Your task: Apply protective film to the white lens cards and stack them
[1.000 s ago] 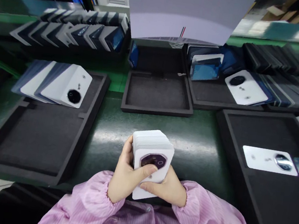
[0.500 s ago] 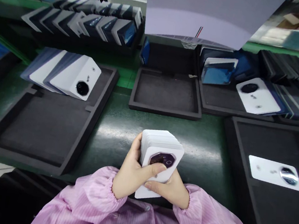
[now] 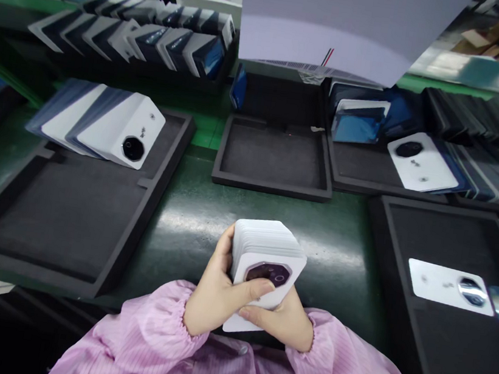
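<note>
Both hands are closed around a thick stack of white phone back panels [image 3: 265,241], held upright in front of my body above the bench. The front panel shows a dark octagonal camera area. My left hand [image 3: 222,288] grips the stack's left side, its thumb lying across the front panel just below the camera area. On the lower right, my right hand [image 3: 284,320] holds the stack with its thumb across the front; most of its other fingers are hidden behind the panels.
A black foam tray [image 3: 75,219] with leaning panels [image 3: 114,126] lies left. Another black tray [image 3: 272,184] is ahead. On the right, a tray [image 3: 451,361] carries a single white panel [image 3: 441,283]. Rows of panels [image 3: 171,48] stand behind; a white sheet [image 3: 345,22] hangs at the top.
The stack tilts slightly, showing more of its top edges. Both hands keep their hold. The camera view has shifted a little, moving the surroundings slightly left.
</note>
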Demonstrator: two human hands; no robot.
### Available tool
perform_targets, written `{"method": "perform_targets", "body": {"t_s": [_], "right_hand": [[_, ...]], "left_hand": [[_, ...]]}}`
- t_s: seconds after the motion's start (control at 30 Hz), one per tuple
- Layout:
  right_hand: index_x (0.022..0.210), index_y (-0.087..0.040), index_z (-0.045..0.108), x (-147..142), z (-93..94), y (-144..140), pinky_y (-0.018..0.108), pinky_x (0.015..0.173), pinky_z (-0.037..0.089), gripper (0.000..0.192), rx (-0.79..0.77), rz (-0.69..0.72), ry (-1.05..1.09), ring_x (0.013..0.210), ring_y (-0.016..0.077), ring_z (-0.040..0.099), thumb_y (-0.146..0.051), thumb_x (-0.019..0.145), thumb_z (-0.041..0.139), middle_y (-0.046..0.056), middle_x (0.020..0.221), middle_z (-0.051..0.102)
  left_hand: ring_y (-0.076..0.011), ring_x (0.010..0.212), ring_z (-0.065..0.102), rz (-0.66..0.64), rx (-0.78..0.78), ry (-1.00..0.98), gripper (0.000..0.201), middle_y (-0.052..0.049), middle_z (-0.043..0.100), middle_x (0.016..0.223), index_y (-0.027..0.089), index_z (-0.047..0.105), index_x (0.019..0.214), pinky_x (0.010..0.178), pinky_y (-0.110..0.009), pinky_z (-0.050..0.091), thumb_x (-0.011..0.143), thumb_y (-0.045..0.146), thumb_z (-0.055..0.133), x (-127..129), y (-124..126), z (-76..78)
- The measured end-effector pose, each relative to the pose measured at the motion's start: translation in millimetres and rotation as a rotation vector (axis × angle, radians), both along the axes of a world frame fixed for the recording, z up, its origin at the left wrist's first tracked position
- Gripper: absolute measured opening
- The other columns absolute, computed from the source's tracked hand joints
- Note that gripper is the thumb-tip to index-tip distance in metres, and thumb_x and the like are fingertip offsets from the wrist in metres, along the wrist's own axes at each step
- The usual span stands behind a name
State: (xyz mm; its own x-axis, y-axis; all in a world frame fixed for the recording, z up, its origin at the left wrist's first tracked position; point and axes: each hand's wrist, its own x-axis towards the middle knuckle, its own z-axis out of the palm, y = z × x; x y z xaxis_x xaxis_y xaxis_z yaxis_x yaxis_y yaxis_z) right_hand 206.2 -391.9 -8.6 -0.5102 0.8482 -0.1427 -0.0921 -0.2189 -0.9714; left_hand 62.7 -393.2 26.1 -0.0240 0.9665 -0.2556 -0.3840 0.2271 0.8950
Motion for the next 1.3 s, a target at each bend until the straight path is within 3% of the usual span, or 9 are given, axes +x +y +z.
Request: {"method": "perform_targets", "body": {"t_s": [0.2, 0.63, 1.03, 1.2, 1.3], "right_hand": [[0.109, -0.02, 0.062, 0.8, 2.8, -0.6, 0.037, 0.085, 0.058, 0.045, 0.08, -0.016, -0.06, 0.096, 0.0244, 0.069, -0.021, 0.067, 0.08, 0.007, 0.105, 0.072], [0.125, -0.024, 0.051, 6.3, -7.3, -9.1, 0.041, 0.09, 0.054, 0.07, 0.091, -0.028, -0.184, 0.102, 0.0258, 0.067, -0.032, 0.063, 0.083, 0.006, 0.112, 0.069], [0.11, -0.021, 0.058, 10.0, 3.2, -7.3, 0.035, 0.079, 0.056, 0.059, 0.094, -0.038, -0.285, 0.091, 0.0257, 0.07, -0.031, 0.058, 0.084, 0.006, 0.099, 0.073], [0.105, -0.021, 0.06, 9.1, 4.6, -7.7, 0.033, 0.075, 0.057, 0.054, 0.124, -0.068, -0.259, 0.085, 0.0243, 0.071, -0.03, 0.058, 0.084, 0.004, 0.093, 0.074], [0.105, -0.021, 0.06, 8.4, 2.7, -8.1, 0.034, 0.076, 0.057, 0.053, 0.117, -0.088, -0.247, 0.085, 0.0244, 0.071, -0.033, 0.059, 0.084, 0.004, 0.095, 0.073]], "left_hand": [[-0.0226, 0.102, 0.067, 0.001, 0.02, -0.028, 0.082, -0.005, 0.066, 0.115, 0.026, 0.04, 0.129, 0.083, -0.029, 0.056, 0.06, 0.02, 0.083, 0.0, -4.5, 0.2], [-0.0188, 0.087, 0.072, 0.036, 0.13, -0.001, 0.072, -0.002, 0.073, 0.101, 0.026, 0.048, 0.122, 0.073, -0.024, 0.058, 0.06, 0.016, 0.083, 0.3, -6.1, 2.0], [-0.0266, 0.08, 0.072, 0.069, 0.158, 0.145, 0.082, -0.01, 0.073, 0.097, 0.02, 0.048, 0.127, 0.069, -0.035, 0.06, 0.057, 0.035, 0.086, -1.3, -11.8, -8.4], [-0.0292, 0.086, 0.071, -0.046, 0.113, 0.143, 0.085, -0.011, 0.071, 0.105, 0.023, 0.046, 0.132, 0.073, -0.039, 0.059, 0.058, 0.033, 0.086, -7.4, -13.1, -13.6], [-0.0311, 0.089, 0.07, -0.05, 0.079, 0.088, 0.082, -0.013, 0.07, 0.109, 0.022, 0.049, 0.13, 0.076, -0.042, 0.058, 0.057, 0.037, 0.086, -8.2, -11.9, -13.2]]}}
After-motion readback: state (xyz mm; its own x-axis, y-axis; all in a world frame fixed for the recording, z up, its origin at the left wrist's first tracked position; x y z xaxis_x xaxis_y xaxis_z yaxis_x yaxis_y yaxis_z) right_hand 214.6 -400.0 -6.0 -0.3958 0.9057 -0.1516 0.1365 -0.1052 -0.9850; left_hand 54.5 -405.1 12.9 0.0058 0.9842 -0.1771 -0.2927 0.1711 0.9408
